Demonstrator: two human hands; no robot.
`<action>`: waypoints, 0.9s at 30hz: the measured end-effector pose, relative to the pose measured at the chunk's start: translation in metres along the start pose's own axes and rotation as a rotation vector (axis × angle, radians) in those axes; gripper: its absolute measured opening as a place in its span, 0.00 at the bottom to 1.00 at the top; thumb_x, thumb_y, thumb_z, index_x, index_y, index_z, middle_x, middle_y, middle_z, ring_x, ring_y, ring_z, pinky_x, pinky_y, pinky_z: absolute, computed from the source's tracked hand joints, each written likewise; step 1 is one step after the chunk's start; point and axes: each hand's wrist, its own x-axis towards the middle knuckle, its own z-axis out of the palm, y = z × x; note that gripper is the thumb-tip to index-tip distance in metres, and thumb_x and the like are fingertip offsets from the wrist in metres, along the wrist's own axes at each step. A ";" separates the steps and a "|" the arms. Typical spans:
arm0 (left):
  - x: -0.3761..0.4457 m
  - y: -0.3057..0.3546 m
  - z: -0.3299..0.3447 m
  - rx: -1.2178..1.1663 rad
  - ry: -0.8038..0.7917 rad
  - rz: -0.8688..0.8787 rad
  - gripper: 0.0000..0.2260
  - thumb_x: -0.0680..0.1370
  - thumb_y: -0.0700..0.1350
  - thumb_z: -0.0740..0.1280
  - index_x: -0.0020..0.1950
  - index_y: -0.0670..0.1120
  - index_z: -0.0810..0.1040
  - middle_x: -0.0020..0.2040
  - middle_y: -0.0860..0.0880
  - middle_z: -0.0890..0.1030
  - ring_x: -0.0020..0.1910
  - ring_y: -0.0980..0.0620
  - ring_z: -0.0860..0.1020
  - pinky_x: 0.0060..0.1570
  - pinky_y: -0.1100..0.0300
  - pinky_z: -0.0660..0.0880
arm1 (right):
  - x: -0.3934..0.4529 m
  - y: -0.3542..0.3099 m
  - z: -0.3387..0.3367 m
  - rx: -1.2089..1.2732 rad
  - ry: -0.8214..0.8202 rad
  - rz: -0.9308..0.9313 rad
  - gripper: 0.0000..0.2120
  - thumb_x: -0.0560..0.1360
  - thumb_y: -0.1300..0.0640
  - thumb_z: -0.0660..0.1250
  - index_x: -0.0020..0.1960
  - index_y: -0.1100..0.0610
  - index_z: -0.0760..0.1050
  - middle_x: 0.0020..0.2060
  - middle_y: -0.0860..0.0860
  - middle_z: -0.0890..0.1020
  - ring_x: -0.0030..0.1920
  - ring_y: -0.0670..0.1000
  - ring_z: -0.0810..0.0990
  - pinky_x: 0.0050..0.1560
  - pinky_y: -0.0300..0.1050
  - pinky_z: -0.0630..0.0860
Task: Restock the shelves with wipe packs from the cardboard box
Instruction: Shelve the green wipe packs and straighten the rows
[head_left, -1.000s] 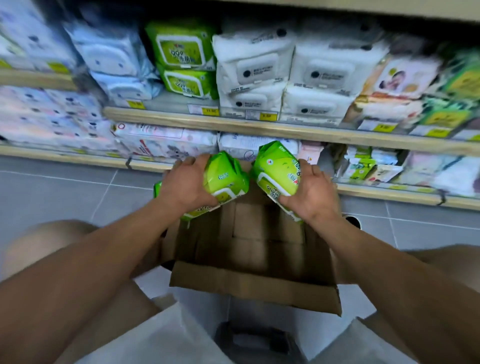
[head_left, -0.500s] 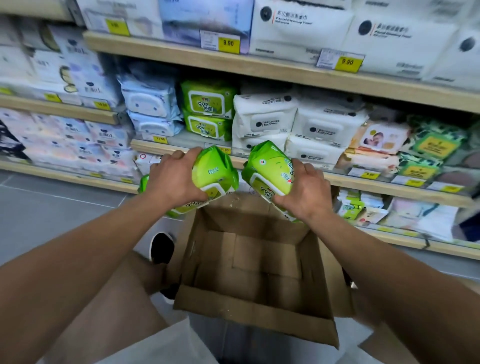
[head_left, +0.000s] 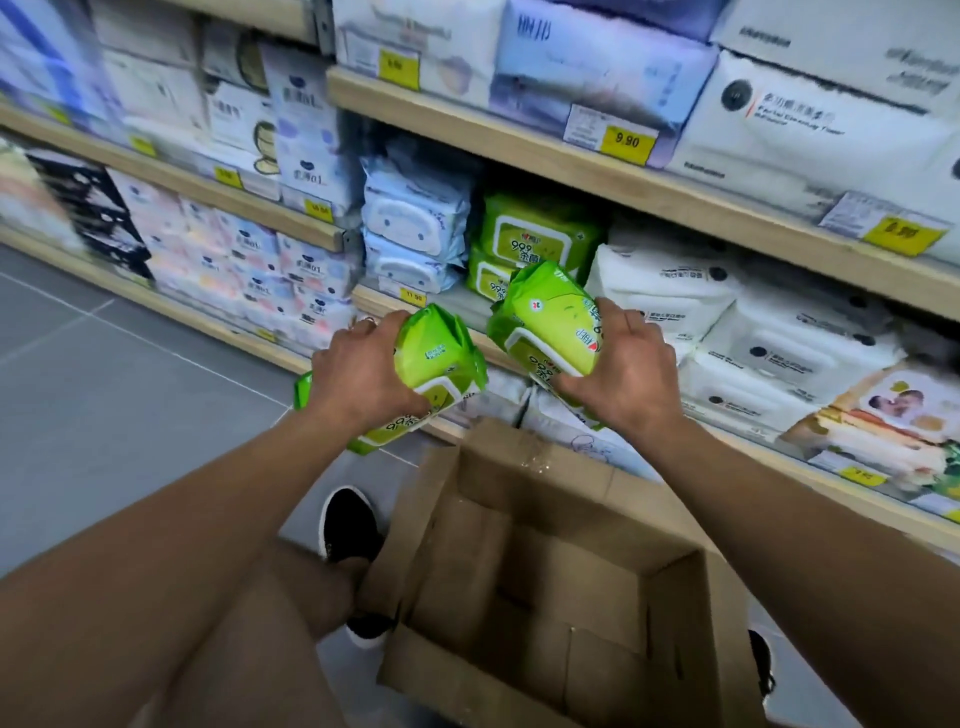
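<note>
Right now the fingers of the left hand (head_left: 363, 376) are wrapped over the top of a green wipe pack (head_left: 415, 382), thumb underneath near its white label, so the pack is gripped firmly and tilted, one end sticking out past the wrist toward the floor. The right hand (head_left: 621, 371) does the same with a second green wipe pack (head_left: 550, 327) — fingers curled over its far edge, palm pressed to its side, the printed label facing down toward the cardboard box (head_left: 545, 582).

Both packs hang in the air above the far end of the cardboard box, close together but not touching, with a narrow gap between them. They sit just in front of the middle shelf (head_left: 597, 182), level with the shelved green packs (head_left: 535, 234) of the same kind, which are stacked two high behind the right-hand pack. Left of those shelved green packs lie pale blue packs (head_left: 415, 228), also stacked; right of them lie white packs (head_left: 670, 291) in several rows.

The cardboard box stands open below the hands, flaps splayed outward, and its visible interior shows only bare brown bottom panels. Beside the box's left wall a black shoe (head_left: 348, 525) rests on the grey tiled floor (head_left: 104, 389). Above the box, yellow price tags (head_left: 626, 140) are clipped along the wooden shelf edges — their figures are partly blurred. Both forearms stretch from the lower corners toward the packs, passing either side of the box.
</note>
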 end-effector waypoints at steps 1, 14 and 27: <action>0.006 -0.005 0.002 -0.015 -0.001 -0.016 0.49 0.55 0.62 0.77 0.72 0.56 0.60 0.61 0.44 0.74 0.59 0.39 0.72 0.55 0.44 0.71 | 0.013 -0.006 0.004 -0.008 -0.004 -0.021 0.47 0.62 0.40 0.75 0.75 0.54 0.60 0.64 0.56 0.73 0.62 0.61 0.70 0.60 0.54 0.68; 0.099 -0.043 0.040 -0.073 0.021 -0.071 0.48 0.57 0.63 0.75 0.74 0.57 0.59 0.63 0.44 0.73 0.61 0.38 0.70 0.57 0.43 0.68 | 0.158 -0.048 0.068 -0.094 -0.042 -0.197 0.47 0.63 0.44 0.77 0.75 0.54 0.59 0.66 0.57 0.72 0.64 0.61 0.70 0.65 0.50 0.67; 0.130 -0.033 0.058 -0.110 -0.004 -0.016 0.47 0.57 0.60 0.76 0.73 0.57 0.60 0.61 0.46 0.74 0.61 0.39 0.69 0.57 0.46 0.66 | 0.187 -0.036 0.106 -0.099 -0.109 -0.175 0.47 0.65 0.46 0.77 0.76 0.55 0.58 0.67 0.58 0.71 0.65 0.63 0.69 0.66 0.52 0.67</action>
